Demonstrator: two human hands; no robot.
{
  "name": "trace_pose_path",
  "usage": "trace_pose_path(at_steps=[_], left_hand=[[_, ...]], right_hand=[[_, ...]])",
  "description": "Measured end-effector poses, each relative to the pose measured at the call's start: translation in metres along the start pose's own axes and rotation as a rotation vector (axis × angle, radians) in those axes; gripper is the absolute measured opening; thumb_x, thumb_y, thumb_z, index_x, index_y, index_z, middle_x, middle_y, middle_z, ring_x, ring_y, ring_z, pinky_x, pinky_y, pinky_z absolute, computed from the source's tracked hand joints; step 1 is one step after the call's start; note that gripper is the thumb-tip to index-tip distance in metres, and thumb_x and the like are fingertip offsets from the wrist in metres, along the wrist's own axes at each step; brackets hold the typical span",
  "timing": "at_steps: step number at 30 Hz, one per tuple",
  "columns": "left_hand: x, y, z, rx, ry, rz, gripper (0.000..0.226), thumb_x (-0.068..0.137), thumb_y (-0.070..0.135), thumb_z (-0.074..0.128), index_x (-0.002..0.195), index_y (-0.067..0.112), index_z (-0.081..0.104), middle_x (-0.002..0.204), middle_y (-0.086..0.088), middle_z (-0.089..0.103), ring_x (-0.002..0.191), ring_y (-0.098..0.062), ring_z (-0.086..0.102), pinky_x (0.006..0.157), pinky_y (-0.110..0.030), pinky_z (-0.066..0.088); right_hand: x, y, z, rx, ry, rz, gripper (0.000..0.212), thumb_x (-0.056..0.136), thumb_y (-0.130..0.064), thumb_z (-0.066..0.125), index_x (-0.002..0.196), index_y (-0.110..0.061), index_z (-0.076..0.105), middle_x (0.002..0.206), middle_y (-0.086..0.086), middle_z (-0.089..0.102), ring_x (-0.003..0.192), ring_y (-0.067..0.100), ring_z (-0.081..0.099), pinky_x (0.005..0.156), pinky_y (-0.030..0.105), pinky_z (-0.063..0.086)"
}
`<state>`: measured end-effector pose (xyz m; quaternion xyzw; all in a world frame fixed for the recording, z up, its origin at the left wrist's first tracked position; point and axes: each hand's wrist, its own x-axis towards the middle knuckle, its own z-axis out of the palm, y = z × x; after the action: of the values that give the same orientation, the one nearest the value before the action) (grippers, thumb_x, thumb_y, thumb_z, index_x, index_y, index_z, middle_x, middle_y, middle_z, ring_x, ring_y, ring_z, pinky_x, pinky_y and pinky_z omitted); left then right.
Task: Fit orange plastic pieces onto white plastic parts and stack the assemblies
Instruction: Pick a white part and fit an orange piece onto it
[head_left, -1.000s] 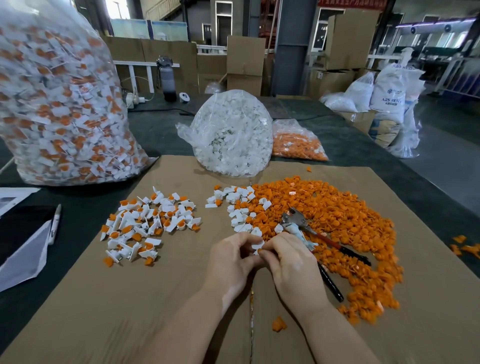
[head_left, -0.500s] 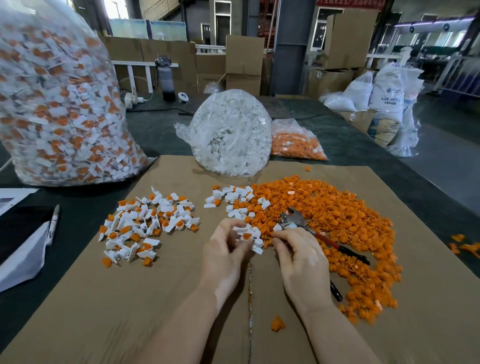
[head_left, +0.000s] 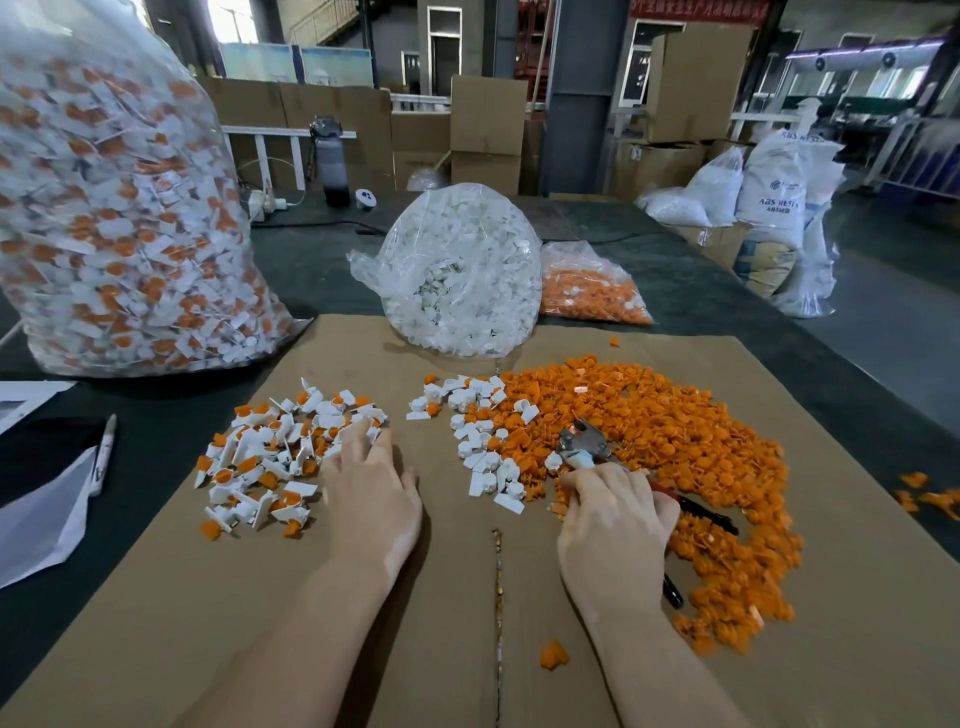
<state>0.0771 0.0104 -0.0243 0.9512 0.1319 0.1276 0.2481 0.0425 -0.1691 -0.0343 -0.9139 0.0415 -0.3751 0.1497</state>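
Where the dark table (head_left: 675, 270) carries a flattened cardboard sheet (head_left: 415, 623), I log three groups on it: a pile of assembled white-and-orange pieces (head_left: 260, 457) at left, a loose cluster of white parts (head_left: 478, 441) in the middle, and a broad heap of orange pieces (head_left: 675, 441) at right. Behind the sheet stand a round clear bag of white parts (head_left: 462, 270) and, beside it, a smaller bag of orange pieces (head_left: 587, 291); a large bag of finished assemblies (head_left: 114, 218) stands far left. Cartons and white sacks (head_left: 769, 208) fill the room behind.

I see the left hand (head_left: 371, 493) palm down, fingers straight, its fingertips at the right edge of the assembled pile. Whether it has hold of a piece I cannot tell. The right hand (head_left: 618, 519) lies at the heap's near edge, fingers curled over pliers (head_left: 582, 441); anything pinched beneath is hidden.
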Motion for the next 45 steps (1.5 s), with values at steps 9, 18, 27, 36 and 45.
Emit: trace_pose_path(at_steps=[9,18,27,36,45], left_hand=[[-0.016,0.015,0.002,-0.237,0.009,0.413,0.022,0.087,0.006,0.061,0.102,0.018,0.07,0.095,0.012,0.052,0.102,-0.013,0.047,0.078,-0.012,0.025],[-0.023,0.033,0.02,-0.158,-0.134,0.66,0.027,0.096,0.022,0.05,0.121,0.026,0.06,0.11,0.006,0.057,0.105,-0.008,0.042,0.082,-0.01,0.027],[-0.025,0.033,0.019,-0.182,-0.146,0.682,0.02,0.092,0.025,0.056,0.11,0.025,0.065,0.104,0.007,0.058,0.099,-0.008,0.044,0.082,-0.015,0.032],[-0.023,0.034,0.016,-0.251,-0.273,0.574,0.018,0.085,0.027,0.066,0.103,0.026,0.062,0.1,0.012,0.057,0.093,0.0,0.041,0.075,-0.008,0.029],[-0.03,0.047,0.012,-0.578,-0.316,0.311,0.02,0.09,0.018,0.06,0.089,0.037,0.06,0.099,0.009,0.058,0.085,-0.001,0.053,0.068,-0.002,0.037]], right_hand=[[0.002,-0.004,0.002,-0.033,-0.079,-0.229,0.031,0.056,-0.004,0.088,0.08,-0.019,0.075,0.08,-0.003,0.069,0.073,0.022,0.061,0.074,0.035,0.027],[0.001,-0.005,-0.002,-0.028,-0.093,-0.198,0.031,0.055,-0.001,0.087,0.066,-0.018,0.063,0.063,-0.005,0.061,0.063,0.02,0.055,0.068,0.034,0.026],[-0.001,-0.003,0.001,0.0,-0.063,-0.206,0.03,0.058,0.003,0.084,0.078,-0.016,0.071,0.074,0.0,0.063,0.069,0.023,0.059,0.067,0.037,0.041],[-0.001,-0.002,0.0,0.1,-0.069,-0.124,0.021,0.066,-0.005,0.08,0.072,-0.017,0.065,0.07,-0.005,0.062,0.067,0.021,0.058,0.073,0.033,0.026],[0.0,0.0,-0.003,0.098,-0.092,-0.122,0.016,0.068,-0.005,0.079,0.078,-0.012,0.069,0.075,0.0,0.064,0.071,0.023,0.059,0.068,0.037,0.042]])
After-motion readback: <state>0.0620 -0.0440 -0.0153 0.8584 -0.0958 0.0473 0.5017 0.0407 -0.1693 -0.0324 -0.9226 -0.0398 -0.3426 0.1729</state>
